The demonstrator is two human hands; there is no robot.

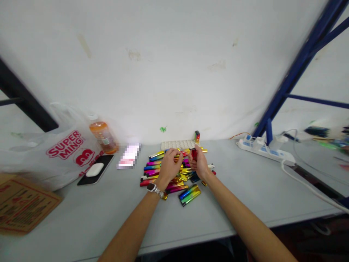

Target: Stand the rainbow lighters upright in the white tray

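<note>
A pile of shiny, many-coloured lighters (pixel 152 168) lies on the grey table. Over its right part, my right hand (pixel 200 163) is closed around a red lighter (pixel 194 154) with a dark top. My left hand (pixel 170 165), wearing a watch, hovers above the middle of the pile with its fingers curled together. Something yellowish shows by its fingertips, too small to make out. Behind the pile is a pale tray with rows of holes (pixel 177 145). One lighter (pixel 197 137) stands upright at its right end. Nearer me lie a few lighters (pixel 190 195) side by side.
To the left are a phone (pixel 129 155), an orange bottle (pixel 103 136), a white earphone case (pixel 95 169) on a dark phone, a plastic bag (pixel 65 153) and a cardboard box (pixel 27 203). A power strip (pixel 265 151) with cables and a blue frame (pixel 294 69) stand right.
</note>
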